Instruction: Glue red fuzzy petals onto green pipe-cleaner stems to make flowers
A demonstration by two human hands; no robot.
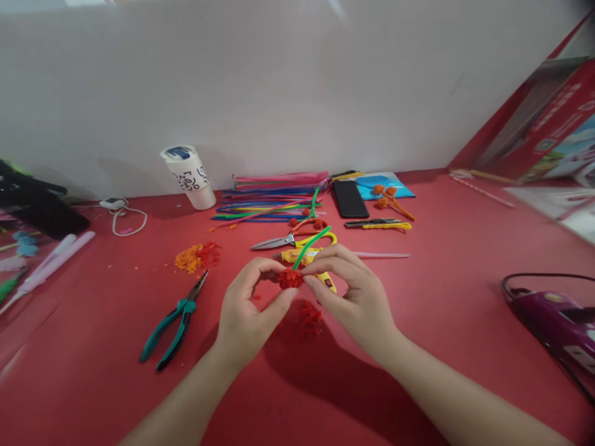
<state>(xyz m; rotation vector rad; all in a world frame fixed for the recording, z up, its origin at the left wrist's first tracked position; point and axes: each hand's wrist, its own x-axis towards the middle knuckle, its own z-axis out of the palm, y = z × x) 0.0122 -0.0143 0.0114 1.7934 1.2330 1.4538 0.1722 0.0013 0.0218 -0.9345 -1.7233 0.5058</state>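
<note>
A small red flower [290,279] with layered petals is held up above the table, its green stem [310,246] slanting up and to the right. My left hand [246,305] grips the flower's left side between thumb and fingers. On the flower's right edge, near the stem's base, my right hand [356,291] has thumb and fingertips pinched together; whether a single petal is between them is hidden. Beneath the hands lies a pile of loose red pieces [310,319]. A yellow tool [289,256] with a thin tip is partly covered by the flower's stem and my right hand.
Scissors [274,243], a utility knife [383,225] and a phone [351,199] lie beyond the hands. Pliers [175,325] and orange scraps [188,259] are on the left. Colourful pipe cleaners [274,198] and a white tumbler [190,178] are near the wall; a purple device [558,322] sits right.
</note>
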